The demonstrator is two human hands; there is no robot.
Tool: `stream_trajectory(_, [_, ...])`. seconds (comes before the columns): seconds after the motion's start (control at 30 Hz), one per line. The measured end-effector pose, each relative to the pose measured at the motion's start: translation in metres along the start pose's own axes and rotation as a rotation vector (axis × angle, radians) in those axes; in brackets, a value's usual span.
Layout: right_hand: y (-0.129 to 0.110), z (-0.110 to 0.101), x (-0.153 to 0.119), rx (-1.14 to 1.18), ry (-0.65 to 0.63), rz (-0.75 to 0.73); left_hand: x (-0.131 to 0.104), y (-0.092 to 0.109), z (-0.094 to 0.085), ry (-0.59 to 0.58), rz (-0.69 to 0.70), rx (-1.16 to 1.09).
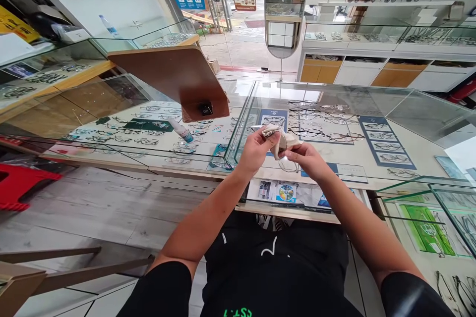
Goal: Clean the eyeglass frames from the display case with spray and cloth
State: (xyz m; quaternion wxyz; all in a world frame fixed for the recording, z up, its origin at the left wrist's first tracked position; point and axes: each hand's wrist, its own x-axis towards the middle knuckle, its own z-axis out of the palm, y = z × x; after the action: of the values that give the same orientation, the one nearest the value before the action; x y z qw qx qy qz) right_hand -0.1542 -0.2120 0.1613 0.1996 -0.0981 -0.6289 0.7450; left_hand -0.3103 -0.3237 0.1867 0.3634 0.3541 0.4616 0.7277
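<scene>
- Two bare hands close together over a glass display case point(349, 154), near its left end.
- Left hand point(255, 151): thumb and fingers pinched on a pale cloth point(286, 142), bunched and folded.
- Right hand point(305, 157): fingertips closed on the other side of the same cloth.
- Small dark marks beside the left thumb; cannot tell whether printed on the cloth or part of something wrapped inside.
- Just below the fingers, a thin eyeglass frame point(288, 165); cannot tell whether held or lying under the glass.
- Under the glass to the right, more eyeglasses on a dark blue panel point(386, 142).
- Left of the hands, well apart, a white-and-teal bottle point(181, 131) near a tilted brown board point(167, 74).
</scene>
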Motion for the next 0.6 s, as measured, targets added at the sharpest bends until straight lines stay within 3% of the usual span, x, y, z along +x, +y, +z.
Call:
stream_trajectory(0.2, [0.002, -0.001, 0.002, 0.036, 0.078, 0.001, -0.001, 0.002, -0.011, -0.146, -0.086, -0.048])
stream_trajectory(0.43, [-0.002, 0.004, 0.002, -0.054, -0.014, -0.007, 0.0, -0.012, 0.002, 0.032, -0.026, -0.046])
stream_trajectory(0.6, [-0.003, 0.0, 0.001, -0.056, 0.014, -0.014, 0.004, -0.011, -0.006, -0.034, -0.066, -0.102])
